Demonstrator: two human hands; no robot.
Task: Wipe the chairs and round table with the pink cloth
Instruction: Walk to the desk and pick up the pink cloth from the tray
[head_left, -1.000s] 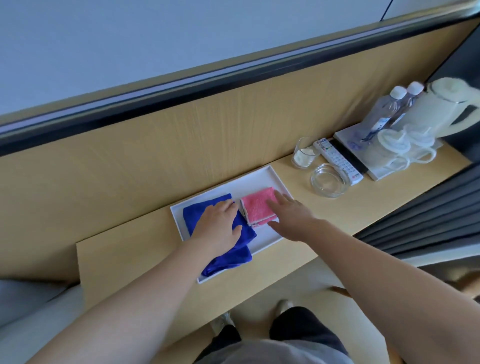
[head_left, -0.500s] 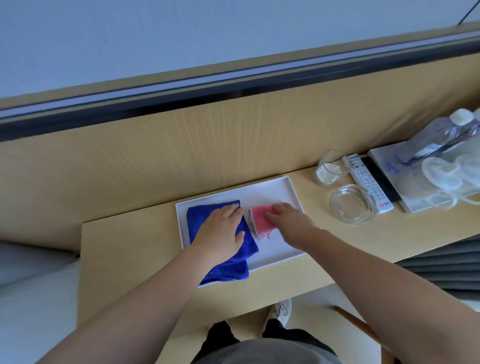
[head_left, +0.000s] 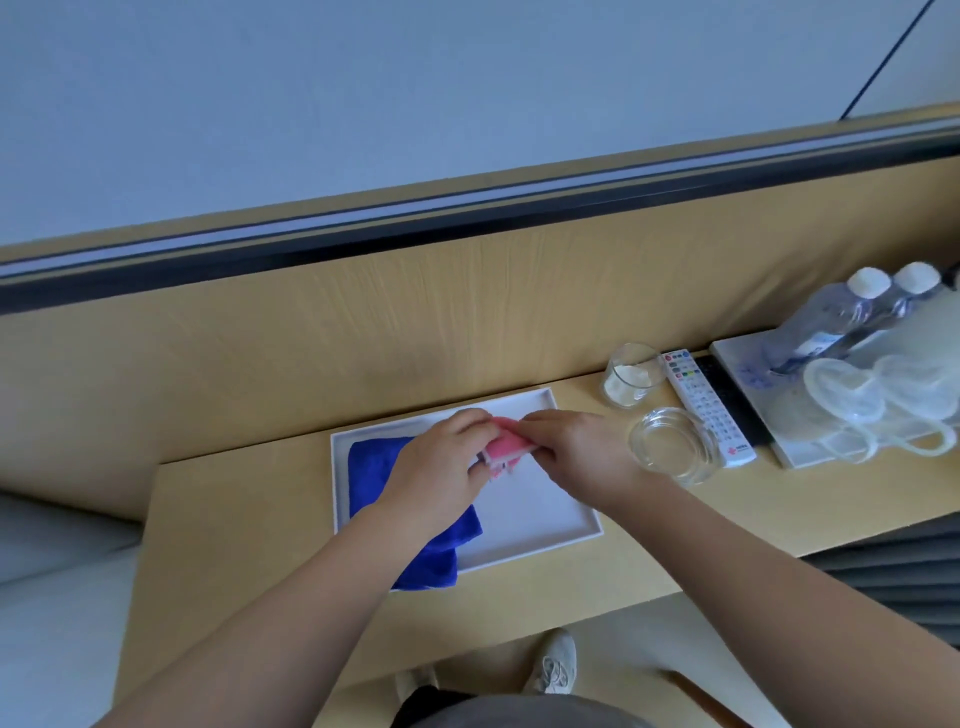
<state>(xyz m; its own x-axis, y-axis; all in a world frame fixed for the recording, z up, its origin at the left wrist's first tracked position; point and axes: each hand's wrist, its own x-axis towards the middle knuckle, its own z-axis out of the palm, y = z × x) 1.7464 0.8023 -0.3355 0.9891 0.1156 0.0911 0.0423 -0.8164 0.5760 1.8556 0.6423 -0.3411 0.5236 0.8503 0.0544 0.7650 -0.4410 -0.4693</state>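
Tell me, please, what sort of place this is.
Most likely a hotel room. The light wooden desk carries a pale tray with two clear plastic water bottles and white cups, a white remote control and a round clear glass ashtray.

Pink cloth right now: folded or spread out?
Folded. The pink cloth is a compact wad with layered edges showing, pinched between the left hand and right hand over the white tray.
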